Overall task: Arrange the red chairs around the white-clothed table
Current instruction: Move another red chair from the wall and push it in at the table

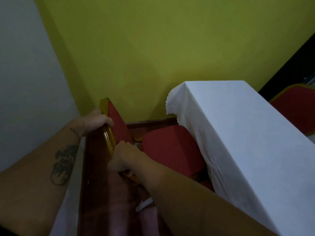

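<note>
A red chair [172, 149] with a gold frame stands against the left long side of the white-clothed table [242, 132], its seat partly under the cloth's hanging edge. My left hand [96, 120] grips the top of the chair's backrest near the far corner. My right hand [124, 158] grips the same gold top rail closer to me. A second red chair [296, 106] shows at the table's far right side, mostly hidden by the table.
A yellow-green wall [162, 48] rises just behind the chair and table, with a dark wooden skirting board [153, 122] at its foot. A white wall [25, 82] closes the left side. A dark opening [294, 65] lies at the right.
</note>
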The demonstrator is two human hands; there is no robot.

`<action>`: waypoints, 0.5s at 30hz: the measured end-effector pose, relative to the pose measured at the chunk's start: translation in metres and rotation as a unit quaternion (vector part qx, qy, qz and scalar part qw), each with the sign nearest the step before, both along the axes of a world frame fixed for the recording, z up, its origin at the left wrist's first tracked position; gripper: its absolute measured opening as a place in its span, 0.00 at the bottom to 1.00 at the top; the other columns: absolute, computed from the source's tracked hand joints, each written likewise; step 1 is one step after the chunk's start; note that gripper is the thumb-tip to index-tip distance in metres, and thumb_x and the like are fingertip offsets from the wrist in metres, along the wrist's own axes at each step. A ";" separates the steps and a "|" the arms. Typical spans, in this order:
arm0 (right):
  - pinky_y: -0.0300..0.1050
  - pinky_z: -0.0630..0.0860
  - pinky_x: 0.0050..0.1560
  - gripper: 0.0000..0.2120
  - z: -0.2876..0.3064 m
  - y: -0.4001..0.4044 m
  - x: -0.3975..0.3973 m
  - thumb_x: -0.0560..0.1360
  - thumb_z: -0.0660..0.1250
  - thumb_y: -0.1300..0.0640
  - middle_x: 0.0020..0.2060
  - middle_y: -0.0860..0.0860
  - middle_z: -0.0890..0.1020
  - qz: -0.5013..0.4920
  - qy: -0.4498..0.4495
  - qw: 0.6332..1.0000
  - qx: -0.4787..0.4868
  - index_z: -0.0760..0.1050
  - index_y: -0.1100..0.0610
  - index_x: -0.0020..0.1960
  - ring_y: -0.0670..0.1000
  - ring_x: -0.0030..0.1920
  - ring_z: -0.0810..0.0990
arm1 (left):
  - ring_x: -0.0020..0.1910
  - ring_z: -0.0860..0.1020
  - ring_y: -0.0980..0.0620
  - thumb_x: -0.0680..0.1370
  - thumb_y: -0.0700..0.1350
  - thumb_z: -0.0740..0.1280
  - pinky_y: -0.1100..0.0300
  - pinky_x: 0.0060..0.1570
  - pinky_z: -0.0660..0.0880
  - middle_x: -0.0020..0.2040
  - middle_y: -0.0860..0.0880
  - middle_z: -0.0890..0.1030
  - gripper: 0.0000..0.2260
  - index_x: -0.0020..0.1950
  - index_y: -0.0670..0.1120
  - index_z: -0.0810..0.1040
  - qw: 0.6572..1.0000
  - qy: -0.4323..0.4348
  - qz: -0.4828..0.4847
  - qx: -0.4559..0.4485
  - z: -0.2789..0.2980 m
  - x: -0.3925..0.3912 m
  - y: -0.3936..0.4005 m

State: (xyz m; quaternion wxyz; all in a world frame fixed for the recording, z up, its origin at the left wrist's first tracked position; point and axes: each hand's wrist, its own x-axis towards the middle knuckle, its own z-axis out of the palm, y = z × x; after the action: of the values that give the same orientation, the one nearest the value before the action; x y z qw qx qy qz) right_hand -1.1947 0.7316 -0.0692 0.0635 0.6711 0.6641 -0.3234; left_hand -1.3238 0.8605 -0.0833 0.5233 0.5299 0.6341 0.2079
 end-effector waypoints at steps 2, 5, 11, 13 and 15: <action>0.56 0.82 0.55 0.32 -0.001 0.010 0.004 0.72 0.71 0.51 0.64 0.62 0.78 0.001 0.010 1.000 -0.015 0.68 0.68 0.69 0.64 0.57 0.83 | 0.28 0.80 0.48 0.70 0.34 0.72 0.55 0.32 0.78 0.32 0.44 0.79 0.10 0.43 0.43 0.72 1.000 0.003 -0.014 -0.001 -0.001 0.008 0.012; 0.57 0.83 0.54 0.30 -0.003 0.026 0.011 0.72 0.72 0.50 0.62 0.62 0.79 -0.011 0.022 0.999 -0.033 0.73 0.67 0.67 0.64 0.56 0.83 | 0.23 0.79 0.52 0.70 0.34 0.71 0.60 0.25 0.75 0.25 0.49 0.80 0.09 0.41 0.43 0.72 1.000 0.011 -0.025 0.004 -0.001 0.020 0.025; 0.53 0.79 0.55 0.37 -0.015 0.049 0.034 0.69 0.72 0.45 0.64 0.59 0.78 -0.076 0.021 0.996 -0.040 0.68 0.63 0.71 0.62 0.60 0.81 | 0.27 0.79 0.48 0.69 0.37 0.71 0.59 0.24 0.74 0.34 0.44 0.80 0.12 0.50 0.39 0.73 0.999 0.001 -0.038 0.011 0.002 0.050 0.047; 0.51 0.70 0.54 0.39 -0.020 0.052 0.043 0.70 0.70 0.43 0.67 0.59 0.75 -0.093 0.016 0.995 -0.027 0.63 0.61 0.73 0.63 0.67 0.75 | 0.32 0.78 0.48 0.71 0.38 0.69 0.61 0.24 0.73 0.40 0.42 0.77 0.16 0.56 0.38 0.70 0.999 -0.002 -0.035 0.016 -0.001 0.065 0.051; 0.53 0.66 0.53 0.40 -0.020 0.056 0.054 0.70 0.69 0.42 0.69 0.60 0.72 -0.099 0.016 0.995 -0.023 0.61 0.60 0.74 0.64 0.69 0.71 | 0.34 0.76 0.49 0.73 0.39 0.69 0.65 0.18 0.69 0.42 0.44 0.75 0.20 0.61 0.39 0.67 0.999 0.016 -0.021 0.036 0.001 0.082 0.053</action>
State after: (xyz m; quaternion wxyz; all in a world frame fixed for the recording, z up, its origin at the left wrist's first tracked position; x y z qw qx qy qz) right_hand -1.1402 0.7877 -0.0896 0.0362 0.7264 0.5881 -0.3538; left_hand -1.2413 0.9137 -0.0826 0.4983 0.5650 0.6228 0.2112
